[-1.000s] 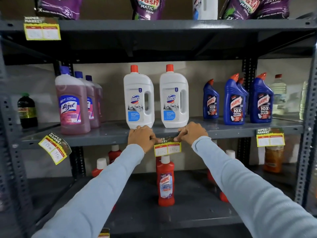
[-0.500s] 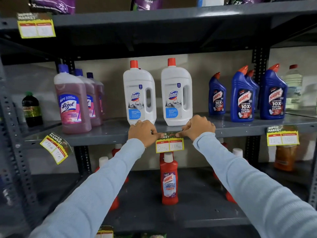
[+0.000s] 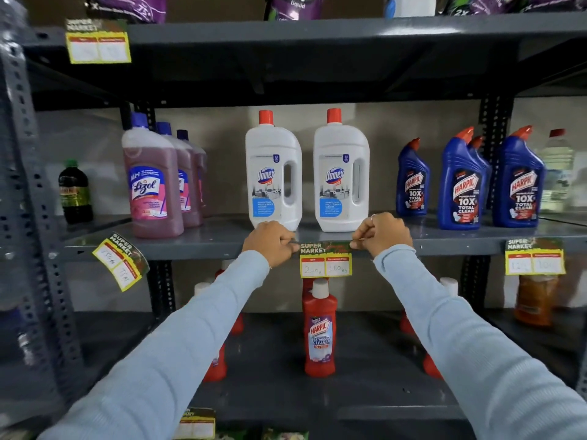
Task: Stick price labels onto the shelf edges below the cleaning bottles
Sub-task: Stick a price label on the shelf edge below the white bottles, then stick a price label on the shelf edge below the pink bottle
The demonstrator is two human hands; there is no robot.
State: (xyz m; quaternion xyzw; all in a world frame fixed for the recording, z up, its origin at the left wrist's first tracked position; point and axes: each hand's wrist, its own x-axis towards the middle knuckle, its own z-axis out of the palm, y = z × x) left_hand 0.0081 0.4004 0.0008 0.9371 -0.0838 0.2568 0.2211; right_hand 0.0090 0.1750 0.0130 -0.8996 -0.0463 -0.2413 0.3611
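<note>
A yellow and green price label hangs on the front edge of the grey middle shelf, below two white Domex bottles. My left hand pinches the label's top left corner against the edge. My right hand pinches its top right corner the same way. Purple Lizol bottles stand to the left and blue Harpic bottles to the right. A crooked label hangs below the Lizol, a straight one below the Harpic.
Red Harpic bottles stand on the lower shelf. A dark bottle sits far left. Another label is on the top shelf edge under purple pouches. Perforated grey uprights frame the rack. One more label shows at the bottom.
The view has moved closer and shifted slightly. Both hands stay at the label's top corners, and its green header now shows between them.
</note>
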